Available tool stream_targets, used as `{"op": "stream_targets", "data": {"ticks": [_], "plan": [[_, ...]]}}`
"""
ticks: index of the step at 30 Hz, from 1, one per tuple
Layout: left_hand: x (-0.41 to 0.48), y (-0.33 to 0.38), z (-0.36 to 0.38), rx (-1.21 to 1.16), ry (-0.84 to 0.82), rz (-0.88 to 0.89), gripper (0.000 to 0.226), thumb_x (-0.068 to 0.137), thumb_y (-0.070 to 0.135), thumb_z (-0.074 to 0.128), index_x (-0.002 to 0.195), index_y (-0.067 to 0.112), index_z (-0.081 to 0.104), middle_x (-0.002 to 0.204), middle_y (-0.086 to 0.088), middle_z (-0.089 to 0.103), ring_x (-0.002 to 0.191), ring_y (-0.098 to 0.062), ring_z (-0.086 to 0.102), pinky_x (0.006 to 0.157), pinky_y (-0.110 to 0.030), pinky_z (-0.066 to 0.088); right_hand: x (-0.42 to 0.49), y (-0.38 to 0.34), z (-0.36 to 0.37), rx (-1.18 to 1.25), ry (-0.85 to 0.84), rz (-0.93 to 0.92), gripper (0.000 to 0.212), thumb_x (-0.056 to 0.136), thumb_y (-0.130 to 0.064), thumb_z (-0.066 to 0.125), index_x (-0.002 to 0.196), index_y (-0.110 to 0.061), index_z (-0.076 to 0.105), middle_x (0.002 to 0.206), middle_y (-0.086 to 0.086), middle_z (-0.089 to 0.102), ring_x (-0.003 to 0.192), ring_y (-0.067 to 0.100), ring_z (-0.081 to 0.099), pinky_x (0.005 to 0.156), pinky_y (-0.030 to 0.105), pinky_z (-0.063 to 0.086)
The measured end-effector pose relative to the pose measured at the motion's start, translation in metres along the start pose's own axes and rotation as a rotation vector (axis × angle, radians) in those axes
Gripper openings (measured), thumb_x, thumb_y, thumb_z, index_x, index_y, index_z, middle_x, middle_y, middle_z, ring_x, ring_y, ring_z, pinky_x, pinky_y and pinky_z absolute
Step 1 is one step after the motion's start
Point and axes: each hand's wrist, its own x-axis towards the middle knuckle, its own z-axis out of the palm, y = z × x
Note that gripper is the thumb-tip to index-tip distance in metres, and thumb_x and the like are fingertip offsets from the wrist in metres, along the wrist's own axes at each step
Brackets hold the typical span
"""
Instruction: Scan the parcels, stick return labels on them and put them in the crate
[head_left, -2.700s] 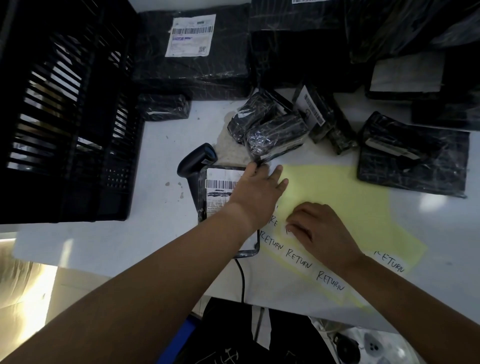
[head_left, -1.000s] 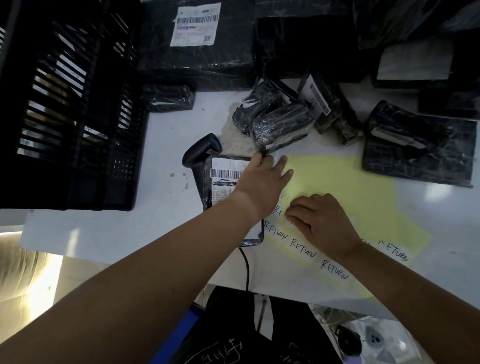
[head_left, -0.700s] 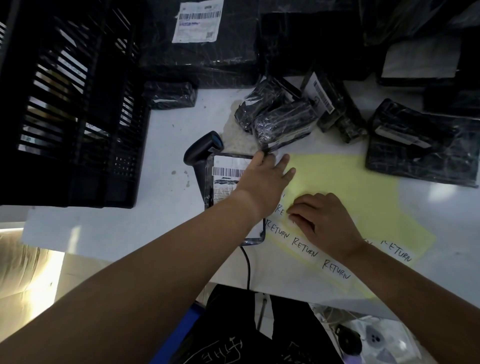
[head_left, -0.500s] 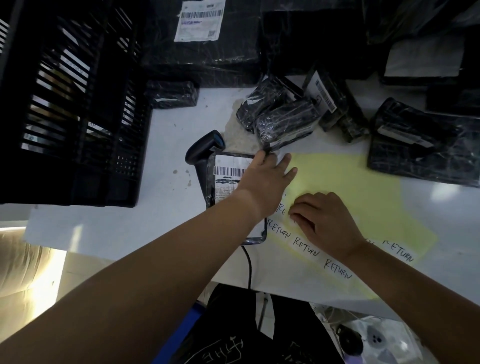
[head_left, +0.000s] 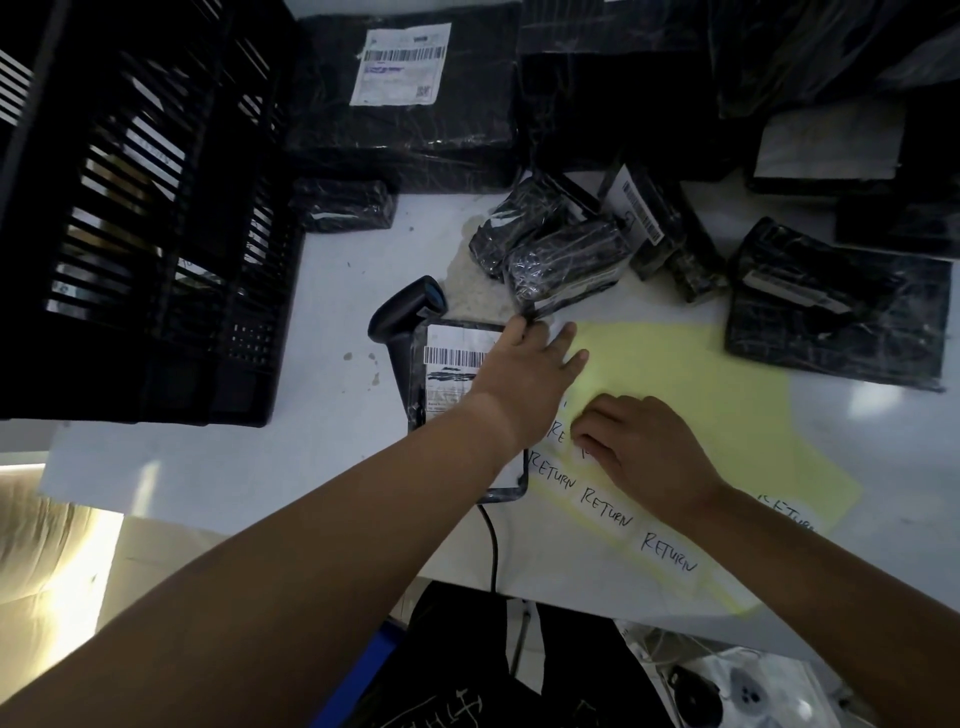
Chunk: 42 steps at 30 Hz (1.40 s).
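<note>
Now my left hand (head_left: 524, 379) lies flat on the black film-wrapped parcel (head_left: 451, 382); just right of it, my right hand (head_left: 644, 452) pinches a white RETURN label (head_left: 557, 434).

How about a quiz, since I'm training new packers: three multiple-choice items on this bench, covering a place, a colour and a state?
1. Where does the scanner lie?
A) on the floor
B) beside the parcel under the left hand
C) on a shelf

2. What colour is the sheet bearing the RETURN labels?
A) pink
B) blue
C) yellow

3. How is the left hand?
A) clenched, empty
B) flat on the parcel, fingers straight
C) gripping the scanner

Answers:
1 B, the scanner runs along the parcel's left edge.
2 C, pale yellow shows around the labels.
3 B, the palm covers part of the parcel's top, with the fingers extended.
</note>
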Motion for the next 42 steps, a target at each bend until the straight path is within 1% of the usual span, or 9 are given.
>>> {"op": "stream_targets", "data": {"ticks": [7,13,23,26,30,33,36,39,42], "plan": [[0.0,0.0,0.001,-0.01,0.006,0.001,0.066,0.104,0.036,0.04,0.161,0.02,0.011,0.169,-0.013,0.006,0.147,-0.035,0.022,0.117,-0.052,0.014,0.003,0.001,0.002,-0.186,-0.079,-0.073,0.016,0.084,-0.006,0.065,0.086,-0.02,0.056,0.084,-0.002,0.052,0.06,0.02,0.045,0.053,0.034,0.031],[0.0,-0.001,0.002,-0.016,0.012,0.0,0.066,0.104,0.037,0.038,0.161,0.02,0.009,0.169,-0.012,0.005,0.148,-0.035,0.02,0.118,-0.052,0.013,-0.001,0.004,-0.01,0.035,-0.081,-0.033,0.012,0.092,-0.023,0.066,0.103,-0.021,0.069,0.104,-0.007,0.063,0.076,0.017,0.06,0.064,0.032,0.043],[0.0,0.0,0.003,-0.001,0.001,0.005,0.068,0.104,0.037,0.04,0.161,0.02,0.008,0.169,-0.012,0.004,0.149,-0.036,0.019,0.117,-0.052,0.014,0.005,0.001,-0.011,-0.038,-0.198,-0.001,0.012,0.092,-0.014,0.064,0.09,-0.023,0.056,0.092,-0.009,0.054,0.069,0.015,0.05,0.059,0.031,0.037],[0.0,-0.001,0.001,-0.006,-0.004,0.001,0.068,0.102,0.034,0.04,0.161,0.021,0.009,0.169,-0.012,0.004,0.148,-0.035,0.021,0.117,-0.052,0.014,0.001,-0.001,-0.026,0.323,-0.166,0.215,0.011,0.101,-0.018,0.05,0.093,-0.024,0.048,0.087,-0.01,0.051,0.069,0.012,0.048,0.062,0.031,0.04],[0.002,0.0,-0.002,0.01,-0.031,-0.003,0.068,0.102,0.034,0.04,0.161,0.021,0.008,0.169,-0.011,0.004,0.148,-0.035,0.022,0.117,-0.053,0.014,0.007,0.001,-0.041,0.805,0.041,0.577,0.011,0.103,-0.016,0.049,0.095,-0.016,0.055,0.077,0.016,0.052,0.061,0.011,0.041,0.053,0.023,0.036],[0.001,0.0,-0.007,0.012,-0.053,0.007,0.07,0.101,0.032,0.042,0.161,0.021,0.008,0.169,-0.011,0.004,0.148,-0.034,0.023,0.117,-0.052,0.016,0.001,0.013,-0.056,1.169,0.023,0.795,0.013,0.104,-0.018,0.05,0.095,-0.011,0.058,0.066,0.008,0.044,0.054,0.014,0.038,0.046,0.022,0.033],[-0.001,0.0,-0.01,0.007,-0.059,0.009,0.071,0.101,0.034,0.044,0.161,0.02,0.008,0.169,-0.011,0.004,0.148,-0.034,0.023,0.116,-0.052,0.017,-0.001,0.012,-0.069,1.394,-0.016,0.915,0.018,0.105,-0.017,0.046,0.092,-0.014,0.058,0.074,0.007,0.057,0.053,0.012,0.051,0.046,0.022,0.041],[0.0,-0.001,-0.011,0.007,-0.082,0.002,0.068,0.104,0.038,0.039,0.161,0.02,0.007,0.169,-0.011,0.003,0.149,-0.034,0.022,0.117,-0.052,0.015,0.002,0.004,-0.081,1.383,-0.04,0.9,0.019,0.108,-0.018,0.039,0.092,-0.015,0.05,0.1,0.009,0.074,0.078,0.016,0.07,0.063,0.026,0.054],[0.001,-0.001,-0.017,0.042,-0.105,0.01,0.066,0.105,0.037,0.036,0.162,0.02,0.006,0.169,-0.011,0.001,0.151,-0.033,0.018,0.119,-0.051,0.011,-0.001,-0.006,-0.093,0.974,-0.04,0.623,0.018,0.108,-0.023,0.035,0.096,-0.013,0.045,0.109,-0.006,0.074,0.106,0.032,0.065,0.089,0.051,0.054]]}}
